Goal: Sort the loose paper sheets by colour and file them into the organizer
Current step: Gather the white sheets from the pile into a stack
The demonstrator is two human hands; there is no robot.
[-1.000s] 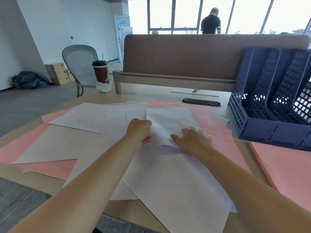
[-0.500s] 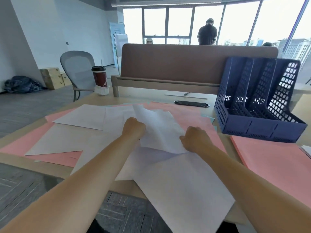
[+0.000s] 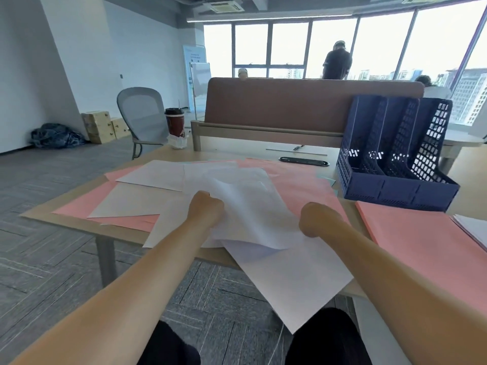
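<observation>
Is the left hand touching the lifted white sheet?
Touching. The head view shows the left hand curled round the left edge of the lifted white sheet, no gap.

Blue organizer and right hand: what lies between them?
Head view: loose pink sheets, then a narrow strip of bare desk, separate the right hand from the blue organizer.

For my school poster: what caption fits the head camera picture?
Left hand and right hand hold a white sheet above pink sheets, near the blue organizer.
</observation>
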